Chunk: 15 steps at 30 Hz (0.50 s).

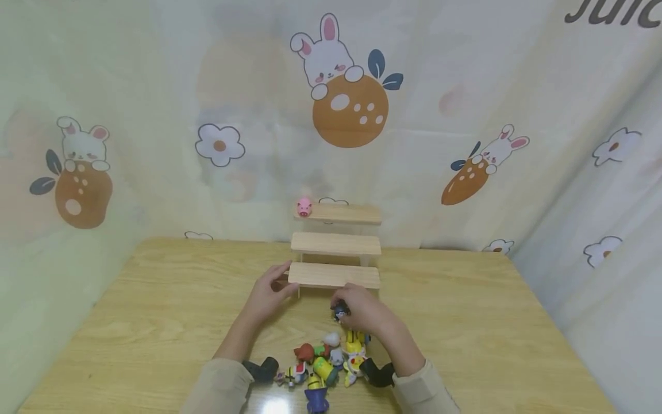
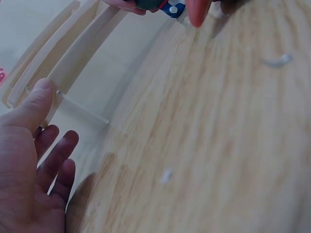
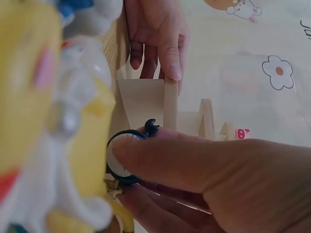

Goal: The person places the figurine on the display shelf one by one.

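A wooden three-tier display stand (image 1: 336,275) stands against the curtain. My left hand (image 1: 267,296) grips the left end of its lowest tier, thumb on the front edge; in the left wrist view the other fingers are bent loosely behind the thumb. My right hand (image 1: 364,310) pinches a small dark blue figurine (image 1: 340,312) with a white front, just before the lowest tier. The right wrist view shows my thumb pressed on the figurine's white front (image 3: 115,154), part of which it covers. A pink pig figurine (image 1: 304,207) stands at the left end of the top tier.
Between my forearms lies a heap of figurines, among them a yellow-and-white one (image 1: 354,363), a yellow-green one (image 1: 324,371), a reddish one (image 1: 304,352) and one in blue (image 1: 316,398). A printed curtain (image 1: 248,86) hangs behind the wooden table (image 1: 170,322).
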Tool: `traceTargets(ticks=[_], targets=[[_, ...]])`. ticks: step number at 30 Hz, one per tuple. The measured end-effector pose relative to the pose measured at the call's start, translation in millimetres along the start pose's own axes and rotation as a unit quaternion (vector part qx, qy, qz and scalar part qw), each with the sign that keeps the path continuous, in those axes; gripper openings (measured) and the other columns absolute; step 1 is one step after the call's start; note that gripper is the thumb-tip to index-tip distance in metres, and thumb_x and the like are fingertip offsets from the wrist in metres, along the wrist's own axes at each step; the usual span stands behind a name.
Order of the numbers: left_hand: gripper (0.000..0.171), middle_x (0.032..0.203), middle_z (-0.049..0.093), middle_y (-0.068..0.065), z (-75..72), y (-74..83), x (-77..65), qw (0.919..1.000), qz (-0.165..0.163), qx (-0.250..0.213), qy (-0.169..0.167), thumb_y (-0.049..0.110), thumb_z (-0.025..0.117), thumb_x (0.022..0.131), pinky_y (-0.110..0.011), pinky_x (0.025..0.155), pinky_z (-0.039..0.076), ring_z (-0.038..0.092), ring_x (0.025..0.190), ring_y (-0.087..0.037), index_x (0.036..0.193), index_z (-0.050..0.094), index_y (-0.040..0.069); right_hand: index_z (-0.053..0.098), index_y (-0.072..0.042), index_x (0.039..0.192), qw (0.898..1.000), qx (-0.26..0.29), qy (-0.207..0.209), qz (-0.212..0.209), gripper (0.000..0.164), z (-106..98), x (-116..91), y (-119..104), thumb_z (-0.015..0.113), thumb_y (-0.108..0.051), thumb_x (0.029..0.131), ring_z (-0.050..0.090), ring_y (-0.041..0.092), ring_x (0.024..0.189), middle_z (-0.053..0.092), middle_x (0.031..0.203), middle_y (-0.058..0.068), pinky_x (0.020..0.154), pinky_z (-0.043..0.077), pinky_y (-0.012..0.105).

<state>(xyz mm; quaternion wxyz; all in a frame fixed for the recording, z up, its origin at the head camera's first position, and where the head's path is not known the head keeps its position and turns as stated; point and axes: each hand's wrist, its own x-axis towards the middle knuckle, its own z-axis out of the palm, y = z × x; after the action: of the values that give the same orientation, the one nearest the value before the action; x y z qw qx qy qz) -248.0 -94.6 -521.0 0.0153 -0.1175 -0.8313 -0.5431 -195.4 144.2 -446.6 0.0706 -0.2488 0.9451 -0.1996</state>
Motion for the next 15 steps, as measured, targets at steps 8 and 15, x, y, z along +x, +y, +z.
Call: traceTargets(ticks=[8,15], targets=[[0.063,0.130,0.056,-0.001,-1.5,-1.6,-0.3,0.9999,0.002,0.010,-0.003,0.032,0.070,0.085,-0.037,0.092,0.046,0.058,0.106,-0.020,0.141,0.047,0.015,0.068,-0.008,0.100,1.000,0.008,-0.006,0.013,0.022,2.3,2.0,0.7,0.074,-0.004,0.079,0.057,0.017,0.089,0.061,0.095,0.002,0.079,0.051,0.036],[0.065,0.129,0.056,-0.001,-1.2,-0.5,0.3,0.9999,-0.004,-0.009,-0.004,0.035,0.071,0.085,-0.041,0.094,0.048,0.060,0.107,-0.021,0.141,0.046,0.015,0.069,-0.007,0.100,1.000,0.001,0.002,0.005,0.023,-0.9,2.7,1.2,0.075,-0.004,0.077,0.057,0.019,0.089,0.062,0.094,0.003,0.080,0.051,0.038]])
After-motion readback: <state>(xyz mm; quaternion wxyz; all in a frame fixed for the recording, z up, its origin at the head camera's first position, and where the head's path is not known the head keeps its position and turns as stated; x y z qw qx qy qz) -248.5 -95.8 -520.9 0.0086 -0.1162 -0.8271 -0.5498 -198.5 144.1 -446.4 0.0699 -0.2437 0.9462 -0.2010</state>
